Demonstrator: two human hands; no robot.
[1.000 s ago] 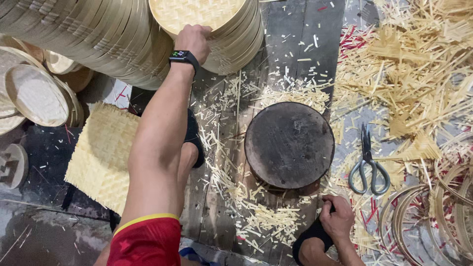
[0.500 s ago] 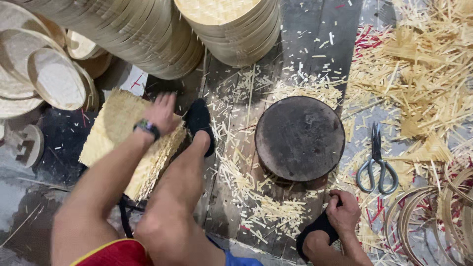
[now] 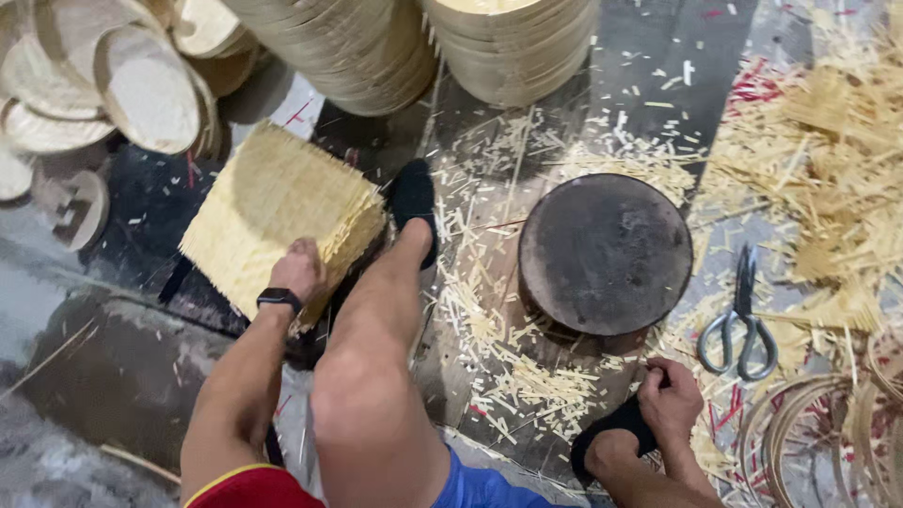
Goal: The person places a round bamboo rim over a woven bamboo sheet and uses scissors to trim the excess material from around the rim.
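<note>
**Left hand on the woven stack, right hand at the foot**

Nearest to the camera, the right hand is low at the near edge of the floor, its grip closed on the black sock at the ankle. The left hand, with a black watch on the wrist, lies on the near edge of the stack of woven mats. The fingers curl over the edge; whether they pinch a mat or only rest on it, I cannot tell.

The mats are pale yellow, square and thin, with rough fringed edges. The stack stands tilted, so I think the top mats could slide off if the hand pulls only one corner. The loose ends may also prick the fingers.

Between the legs stands a dark round block, flat on top and worn. Just beside it to the right lie metal scissors, open a little, among short bamboo chips. A bare foot could step on the blades or on splinters.

Farther away stand tall piles of round bamboo lids, smooth and light.
</note>
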